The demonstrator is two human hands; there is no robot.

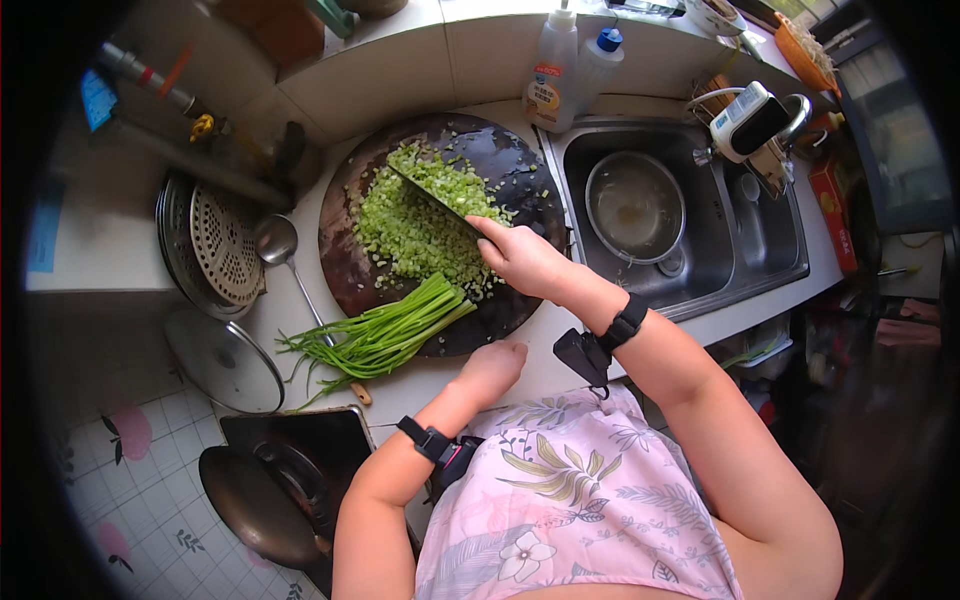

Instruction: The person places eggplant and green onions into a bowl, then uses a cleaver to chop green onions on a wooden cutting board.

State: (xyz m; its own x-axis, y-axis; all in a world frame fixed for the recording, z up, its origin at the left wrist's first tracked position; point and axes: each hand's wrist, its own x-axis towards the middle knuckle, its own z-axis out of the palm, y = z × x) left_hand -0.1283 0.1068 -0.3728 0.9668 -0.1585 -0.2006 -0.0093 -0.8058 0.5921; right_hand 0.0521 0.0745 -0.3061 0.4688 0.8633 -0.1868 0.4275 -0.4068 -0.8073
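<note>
My right hand (520, 260) is wrapped round the handle end of a dark-bladed kitchen knife (432, 203). Its blade lies over a spread heap of chopped green celery-like stalks (405, 235). The heap covers much of a dark round chopping board (510, 170). A bundle of long, thin green stalks (400, 330) rests across the board's near left edge, its loose ends hanging past it. My left hand (492, 370), curled closed with nothing visible in it, is at the counter's front edge beside the board, apart from the stalks.
A ladle (277, 240), a perforated metal strainer (225, 245) and a glass lid (228, 362) are left of the board. To the right, a metal bowl (635, 207) sits in the sink (712, 262). Two bottles (553, 75) stand behind; a dark pan (250, 505) is lower left.
</note>
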